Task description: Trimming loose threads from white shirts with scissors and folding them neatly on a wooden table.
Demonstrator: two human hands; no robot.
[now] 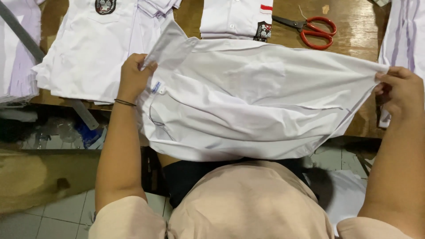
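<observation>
A white shirt (248, 95) is stretched flat between my two hands over the front edge of a wooden table (354, 35). My left hand (132, 77) grips it near the collar, where a small label shows. My right hand (400, 90) pinches the far right end of the cloth. The shirt's lower part hangs over my lap.
A folded white shirt with a dark badge (95, 44) lies at the back left, another folded one (237, 17) at the back centre. Red-handled scissors (315, 30) rest behind the held shirt. White striped cloth (405, 35) lies at right, a stack of cloth (15, 57) at left.
</observation>
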